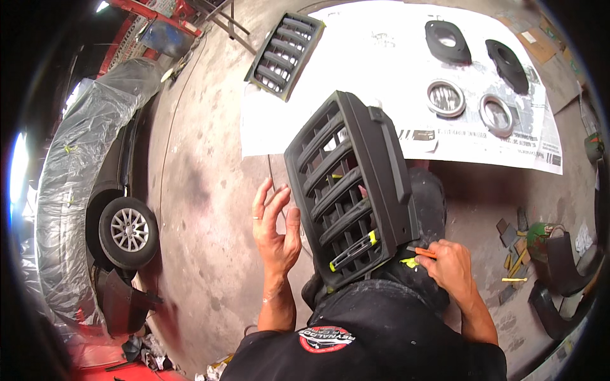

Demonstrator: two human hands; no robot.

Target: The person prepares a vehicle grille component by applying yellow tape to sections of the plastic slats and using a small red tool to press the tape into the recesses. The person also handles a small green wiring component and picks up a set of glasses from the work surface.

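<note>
Legs (pixel 432 202) half-hidden behind slatted matte-black grille (pixel 375 176) mid-frame, left hand (pixel 279 244) empty, right hand (pixel 450 265) gripping orange tool (pixel 426 253), tip unclear

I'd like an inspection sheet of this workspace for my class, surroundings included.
Surface: paper-covered table.
Job's things: black slatted grille, tilted, with yellow tape on it; second grille, two dark bezels and two silver rings on the table.
Clutter: scraps on the floor at right.
Hands: left hand open beside the tilted grille; right hand holds orange knife.
Cables: thin dark line, possibly a cord.
Surroundings: plastic-draped car at left.
</note>
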